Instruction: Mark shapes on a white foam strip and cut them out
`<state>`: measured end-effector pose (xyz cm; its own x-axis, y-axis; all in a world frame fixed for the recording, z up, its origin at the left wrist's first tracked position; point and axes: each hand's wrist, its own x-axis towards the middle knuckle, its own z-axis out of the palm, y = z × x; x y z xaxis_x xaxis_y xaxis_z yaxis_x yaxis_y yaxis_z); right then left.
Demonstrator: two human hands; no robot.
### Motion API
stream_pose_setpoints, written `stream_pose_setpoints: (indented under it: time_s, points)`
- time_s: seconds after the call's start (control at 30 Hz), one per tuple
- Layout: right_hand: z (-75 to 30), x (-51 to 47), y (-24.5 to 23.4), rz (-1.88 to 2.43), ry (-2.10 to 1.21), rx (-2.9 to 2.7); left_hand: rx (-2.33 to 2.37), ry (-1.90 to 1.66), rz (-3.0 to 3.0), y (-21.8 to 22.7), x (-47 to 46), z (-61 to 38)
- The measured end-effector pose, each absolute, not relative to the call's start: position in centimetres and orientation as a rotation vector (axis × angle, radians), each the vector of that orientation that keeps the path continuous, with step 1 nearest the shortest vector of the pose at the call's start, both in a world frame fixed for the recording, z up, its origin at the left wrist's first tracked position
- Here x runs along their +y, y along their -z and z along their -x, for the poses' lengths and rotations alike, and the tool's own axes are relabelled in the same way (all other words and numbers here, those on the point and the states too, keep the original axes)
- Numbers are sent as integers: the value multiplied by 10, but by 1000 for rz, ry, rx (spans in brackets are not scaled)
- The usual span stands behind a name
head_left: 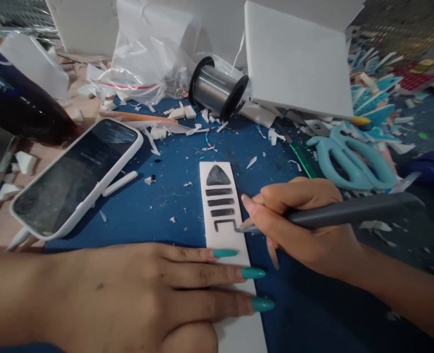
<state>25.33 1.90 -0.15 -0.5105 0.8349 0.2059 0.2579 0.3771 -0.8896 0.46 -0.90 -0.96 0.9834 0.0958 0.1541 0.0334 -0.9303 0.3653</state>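
Two hands crowd the white strip (222, 240) at the tabletop's (158, 196) near middle. The left hand (129, 289) lies flat, fingers outstretched, pinning it, while the right hand's (301, 220) fingers clench a knife (349, 211). If the tip slips nearward, it could nick those fingertips.

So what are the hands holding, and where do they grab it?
The right hand grips a grey pen-like tool near its front end, the tip on the white strip. The left hand grips nothing; it lies flat, pinning that strip.
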Motion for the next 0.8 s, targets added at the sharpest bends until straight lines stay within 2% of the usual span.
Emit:
stream_pose_setpoints:
  time_s: [0.57,0.8]
  points:
    - [-248,20,8,890,-1227,-1887,26,-385,-2767,8,-5,-8]
    - [-247,23,15,834,-1281,-1901,38,-266,-2707,6,-6,-7]
